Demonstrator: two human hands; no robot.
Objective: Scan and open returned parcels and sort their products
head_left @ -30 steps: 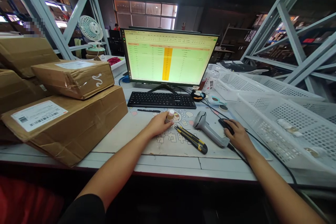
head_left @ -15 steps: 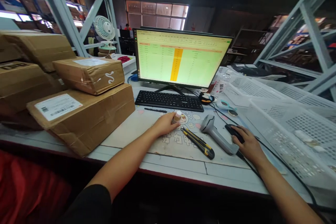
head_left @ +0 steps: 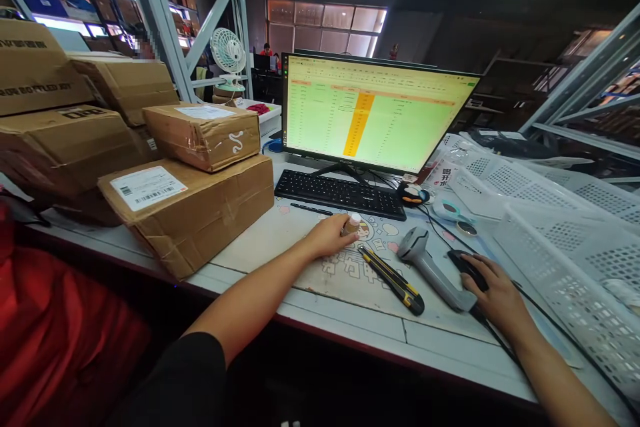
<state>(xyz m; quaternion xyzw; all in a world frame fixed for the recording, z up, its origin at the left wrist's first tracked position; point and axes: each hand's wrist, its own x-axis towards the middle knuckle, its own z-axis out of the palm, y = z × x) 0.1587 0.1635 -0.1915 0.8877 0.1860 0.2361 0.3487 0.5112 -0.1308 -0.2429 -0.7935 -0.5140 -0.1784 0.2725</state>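
Observation:
My left hand (head_left: 331, 236) is closed around a small bottle (head_left: 353, 223) with a white cap, which stands on the printed desk mat (head_left: 250, 248). Under the fingers of my right hand (head_left: 497, 290) lies a black computer mouse (head_left: 468, 269). Between my hands are a black and yellow utility knife (head_left: 393, 280) and a grey barcode scanner (head_left: 434, 269). Just beyond them sits a black keyboard (head_left: 340, 195), with a dark pen (head_left: 311, 209) in front of it. The monitor (head_left: 380, 113) behind shows a spreadsheet with an orange column.
Stacked cardboard boxes (head_left: 200, 220) fill the left side of the desk. White perforated baskets (head_left: 555, 240) stand on the right, with tape rolls (head_left: 447, 209) beside them. A small fan (head_left: 229, 51) is behind the boxes. Someone's red clothing (head_left: 60, 327) shows at the lower left.
The view has turned left, so everything sits farther right in the picture. A cell outline now shows on the spreadsheet. Both hands keep their places on the bottle and mouse.

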